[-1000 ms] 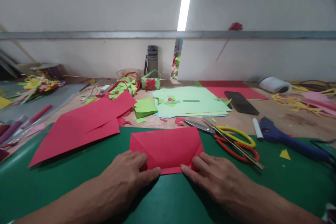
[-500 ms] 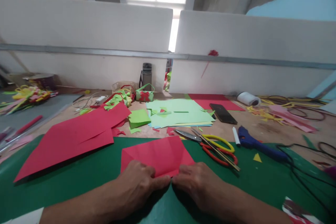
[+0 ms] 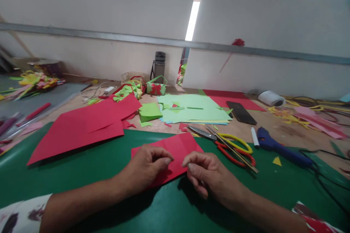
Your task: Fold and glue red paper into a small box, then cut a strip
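A folded red sheet of paper [image 3: 177, 149] lies on the green mat in front of me. Over its left part, my left hand [image 3: 149, 165] has loosely curled fingers, with thumb and index finger close together and nothing visible between them. My right hand [image 3: 207, 171] hovers at the paper's right front edge, its fingers bent and apart, with nothing seen in it. Beyond the right hand lie scissors [image 3: 235, 145] with yellow and red handles, with thin sticks across them. To the left are larger red paper sheets [image 3: 82, 125].
Behind the mat lie pale green sheets [image 3: 191, 113], a black phone [image 3: 241, 113] and a white marker [image 3: 254, 137]. A blue glue gun [image 3: 279, 147] with a trailing cord is at right. A dark bottle [image 3: 159, 66] stands by the white panel, near a small green paper basket [image 3: 156, 88].
My hands have come up off the paper's front edge and drawn slightly apart, their fingers no longer pressing the fold. The view has tilted down.
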Demonstrator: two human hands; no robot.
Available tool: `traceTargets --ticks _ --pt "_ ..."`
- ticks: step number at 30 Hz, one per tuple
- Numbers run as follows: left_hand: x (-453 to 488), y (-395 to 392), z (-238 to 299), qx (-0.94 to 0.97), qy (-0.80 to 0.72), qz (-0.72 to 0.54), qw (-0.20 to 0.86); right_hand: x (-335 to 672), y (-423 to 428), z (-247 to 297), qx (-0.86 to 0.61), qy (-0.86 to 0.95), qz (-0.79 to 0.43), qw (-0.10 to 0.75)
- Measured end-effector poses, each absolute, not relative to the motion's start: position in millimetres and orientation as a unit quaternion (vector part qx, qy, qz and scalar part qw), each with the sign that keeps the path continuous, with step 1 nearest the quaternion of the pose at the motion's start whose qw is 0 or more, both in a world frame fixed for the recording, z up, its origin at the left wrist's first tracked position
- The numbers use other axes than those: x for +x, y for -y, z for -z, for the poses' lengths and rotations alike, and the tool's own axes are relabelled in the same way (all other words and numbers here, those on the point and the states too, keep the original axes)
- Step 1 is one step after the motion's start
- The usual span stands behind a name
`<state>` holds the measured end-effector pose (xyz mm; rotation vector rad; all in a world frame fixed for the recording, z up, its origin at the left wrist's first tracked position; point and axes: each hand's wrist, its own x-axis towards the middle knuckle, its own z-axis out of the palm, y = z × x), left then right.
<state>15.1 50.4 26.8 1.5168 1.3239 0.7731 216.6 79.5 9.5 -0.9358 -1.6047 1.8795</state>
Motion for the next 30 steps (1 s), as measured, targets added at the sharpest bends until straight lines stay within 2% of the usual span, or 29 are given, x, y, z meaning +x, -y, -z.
traceTargets --ticks 3,6,13,16,19,21,24,30 --pt "15 -48 -32 0.549 -0.510 -0.333 0.572 218 -77 -8 -0.345 0.682 -0.592 0.255" --pt "15 -44 -30 0.505 -0.479 -0.335 0.635 220 -77 -7 -0.285 0.796 -0.454 0.281" --pt "16 -43 -29 0.483 -0.492 -0.339 0.640 223 -75 -5 -0.174 0.933 -0.108 0.297" --pt "18 -42 -33 0.522 -0.508 -0.338 0.597 223 -74 -8 -0.149 0.952 0.018 0.267" --pt "20 -40 -36 0.582 -0.506 -0.344 0.536 224 -72 -15 -0.117 0.961 0.075 0.238" --pt "20 -40 -36 0.626 -0.501 -0.352 0.483 224 -70 -18 -0.099 0.964 0.093 0.228" --pt "12 -50 -35 0.687 -0.533 -0.355 0.342 224 -71 -19 -0.093 0.964 0.092 0.230" --pt "-34 -98 -34 0.671 -0.641 -0.352 0.124 225 -104 -23 -0.196 0.933 0.092 0.287"
